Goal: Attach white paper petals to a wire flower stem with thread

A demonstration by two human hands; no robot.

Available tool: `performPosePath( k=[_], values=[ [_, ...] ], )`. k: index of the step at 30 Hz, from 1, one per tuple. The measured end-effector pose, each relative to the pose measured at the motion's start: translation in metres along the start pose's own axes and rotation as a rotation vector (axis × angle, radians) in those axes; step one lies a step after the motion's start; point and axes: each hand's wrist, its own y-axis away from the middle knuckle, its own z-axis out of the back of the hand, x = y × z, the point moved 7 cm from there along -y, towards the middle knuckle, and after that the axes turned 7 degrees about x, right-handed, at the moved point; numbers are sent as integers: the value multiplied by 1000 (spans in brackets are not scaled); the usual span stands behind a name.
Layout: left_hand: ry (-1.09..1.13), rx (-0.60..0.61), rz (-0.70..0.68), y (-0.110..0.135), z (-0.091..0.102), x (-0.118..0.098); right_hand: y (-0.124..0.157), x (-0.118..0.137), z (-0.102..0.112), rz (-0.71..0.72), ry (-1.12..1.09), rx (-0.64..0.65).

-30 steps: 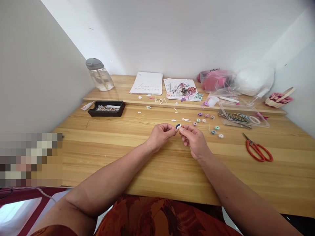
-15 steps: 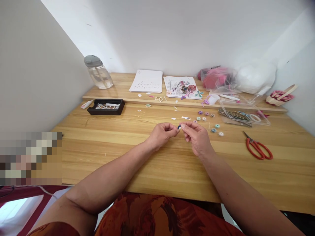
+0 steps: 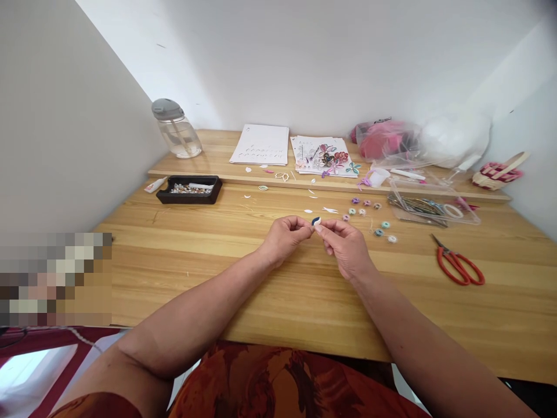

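Above the middle of the wooden table (image 3: 226, 290), a small dark-blue and white leaf-shaped piece (image 3: 316, 222) is pinched between my two hands. My left hand (image 3: 287, 237) grips its left edge with thumb and forefinger. On the other side, the thumb and forefinger of my right hand (image 3: 343, 241) press on its white part. Small white leaf-shaped cutouts (image 3: 329, 210) lie just beyond my fingers. To the right of them sit several little bobbins of coloured thread (image 3: 379, 232).
Red-handled scissors (image 3: 459, 267) lie at the right. A clear tray of tools (image 3: 420, 203) and a small woven basket (image 3: 496, 174) are behind them. On the left stand a black bead box (image 3: 189, 191) and a bottle (image 3: 178, 136). Paper sheets (image 3: 260, 145) rest on the raised back ledge.
The blue and white piece has been turned, so more of its dark-blue face shows. My hands have shifted only slightly, and the view has moved a little.
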Motion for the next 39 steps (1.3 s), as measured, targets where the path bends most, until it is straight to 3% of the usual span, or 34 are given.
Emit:
performPosePath(
  k=[20, 39],
  values=[
    [-6, 44, 60, 2, -4, 0, -2, 7, 6, -4, -29, -10],
    [-60, 90, 27, 1, -6, 0, -3, 5, 6, -26, 30, 2]
  ],
)
